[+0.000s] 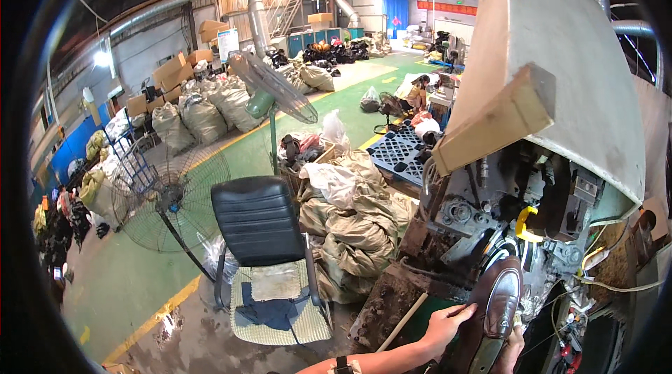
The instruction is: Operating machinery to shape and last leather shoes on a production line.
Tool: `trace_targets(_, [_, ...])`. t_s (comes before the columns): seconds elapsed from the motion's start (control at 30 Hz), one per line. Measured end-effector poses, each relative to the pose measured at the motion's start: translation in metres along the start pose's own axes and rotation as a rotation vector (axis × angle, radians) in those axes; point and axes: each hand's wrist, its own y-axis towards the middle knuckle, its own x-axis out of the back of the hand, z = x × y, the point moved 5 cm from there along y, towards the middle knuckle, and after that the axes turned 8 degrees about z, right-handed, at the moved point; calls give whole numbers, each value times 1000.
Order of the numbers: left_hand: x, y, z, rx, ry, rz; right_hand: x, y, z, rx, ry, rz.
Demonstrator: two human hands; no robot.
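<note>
left forearm [381,361] slants in from the bottom edge, left hand [441,328] pinching a brown shoe [502,297] by one side; right hand [513,350] grips the other, partly hidden behind it

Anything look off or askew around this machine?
Two things. A cardboard piece sits aslant against the pale machine hood, which looks makeshift. On the floor, left of the black chair, a dark, shiny patch resembles a spill; its substance is unclear. The brown shoe shows no obvious damage.
</note>
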Motion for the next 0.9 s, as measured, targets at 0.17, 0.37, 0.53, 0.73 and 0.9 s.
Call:
trace_targets(0.17, [0,10,9,88,-59,-222,-20,12,4,-73,200,-1])
trace_targets(0.37, [-8,1,5,6,-127,-266,-26,17,8,-105,207,-4])
trace_targets(0.53, [-4,25,23,115,81,-363,-7,48,-13,7,567,132])
trace_targets(0.73, [-3,35,9,31,-198,-384,-9,76,-40,-73,542,-5])
trace_targets(0.9, [-6,53,30,48,-162,-379,3,79,-33,-36,582,-44])
